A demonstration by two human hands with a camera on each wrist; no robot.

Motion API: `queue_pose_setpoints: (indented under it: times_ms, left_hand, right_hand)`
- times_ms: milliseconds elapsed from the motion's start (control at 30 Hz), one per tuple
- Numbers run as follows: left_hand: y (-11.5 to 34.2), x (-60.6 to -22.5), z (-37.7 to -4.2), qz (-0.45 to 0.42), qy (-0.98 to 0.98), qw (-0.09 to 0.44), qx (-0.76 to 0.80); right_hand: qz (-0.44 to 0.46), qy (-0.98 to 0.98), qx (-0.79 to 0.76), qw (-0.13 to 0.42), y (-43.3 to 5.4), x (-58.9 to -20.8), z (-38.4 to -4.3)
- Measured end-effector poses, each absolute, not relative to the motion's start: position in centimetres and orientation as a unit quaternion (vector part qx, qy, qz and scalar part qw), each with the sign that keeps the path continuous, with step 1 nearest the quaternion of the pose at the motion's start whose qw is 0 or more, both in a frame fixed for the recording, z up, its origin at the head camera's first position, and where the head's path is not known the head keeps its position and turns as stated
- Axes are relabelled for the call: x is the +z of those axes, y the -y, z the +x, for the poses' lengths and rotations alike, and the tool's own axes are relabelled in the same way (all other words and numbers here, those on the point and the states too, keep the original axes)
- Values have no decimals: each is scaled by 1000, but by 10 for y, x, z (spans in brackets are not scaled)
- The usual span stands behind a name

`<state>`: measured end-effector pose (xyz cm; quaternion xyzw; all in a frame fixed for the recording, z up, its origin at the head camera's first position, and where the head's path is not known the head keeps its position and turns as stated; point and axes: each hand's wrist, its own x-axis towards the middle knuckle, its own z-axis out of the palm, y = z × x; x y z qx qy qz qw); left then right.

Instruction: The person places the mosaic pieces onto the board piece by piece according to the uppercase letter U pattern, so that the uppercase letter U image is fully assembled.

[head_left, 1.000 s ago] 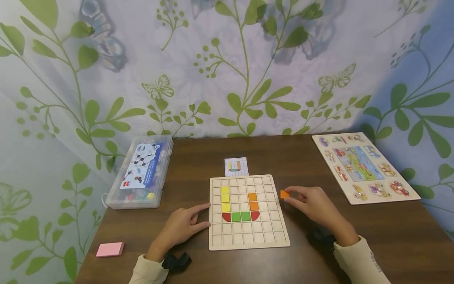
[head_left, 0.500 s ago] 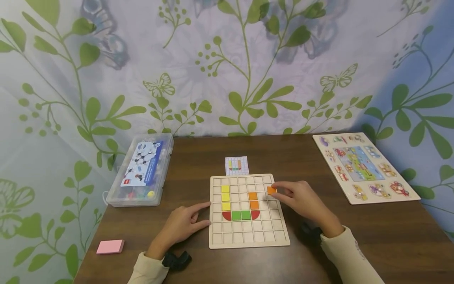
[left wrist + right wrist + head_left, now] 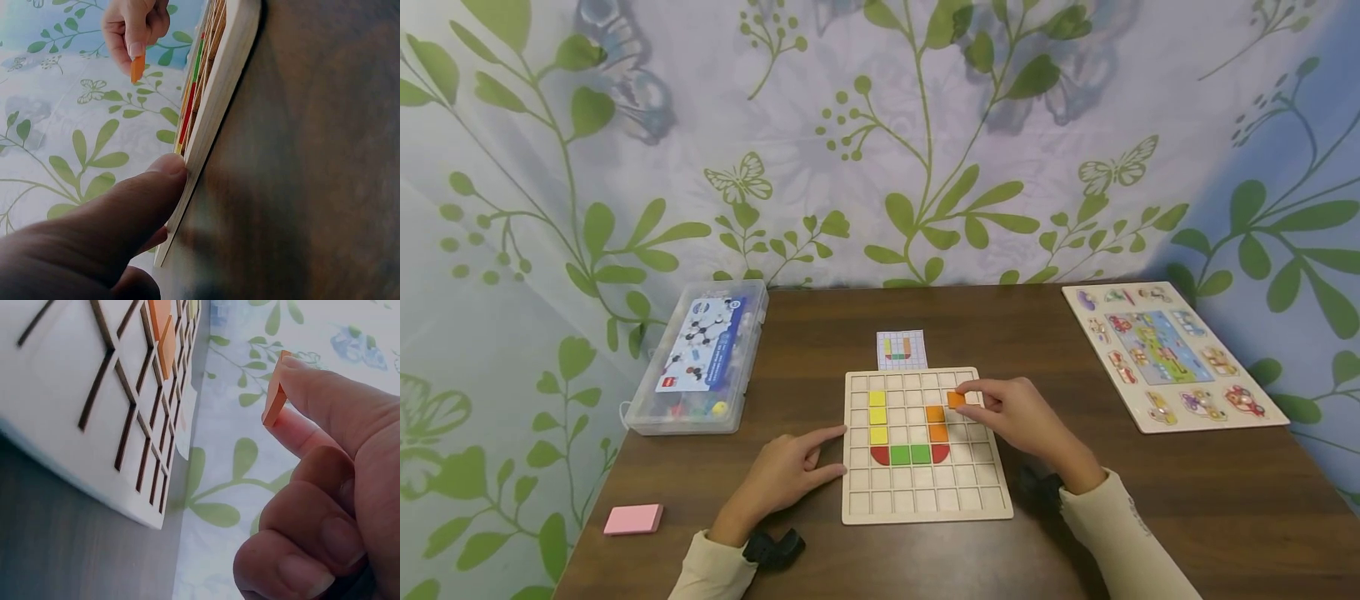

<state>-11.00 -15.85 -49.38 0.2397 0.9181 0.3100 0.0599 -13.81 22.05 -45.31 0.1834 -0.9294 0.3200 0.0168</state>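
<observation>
My right hand (image 3: 1018, 417) pinches an orange square tile (image 3: 956, 400) between thumb and forefinger, held above the wooden grid board (image 3: 902, 502). In the right wrist view the pinched tile (image 3: 275, 394) is clear of the board, its other fingers curled beneath. My left hand (image 3: 782, 475) has its thumb and forefinger spread at the board's left edge; in the left wrist view the thumb (image 3: 134, 200) touches that edge. On the grid lie a column of yellow tiles (image 3: 877, 416), two green tiles (image 3: 910, 454), red rounded corner pieces (image 3: 880, 455) and two orange tiles (image 3: 937, 423).
Behind the board lies a small pattern card (image 3: 902, 349) with a coloured U shape. A clear plastic case (image 3: 696, 358) stands at the left, with a pink block (image 3: 633, 519) nearer the front. A wooden picture puzzle (image 3: 1172, 354) lies at the right.
My right hand has carried the orange tile leftward, from beside the board's right edge to over the grid, close to the orange column. The left hand has stayed at the board's edge.
</observation>
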Motion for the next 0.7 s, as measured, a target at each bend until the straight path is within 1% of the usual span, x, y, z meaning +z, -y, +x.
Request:
queue_pose_setpoints:
  times_ms: [400,700]
  left_hand:
    - [158,-495,-110,239,-919,61,309]
    - [159,-496,-111,240,-920,63,303]
  right_hand:
    - [183,927,328,-6,-204,-464,-160]
    - [177,935,308,-19,-192,-471,-167]
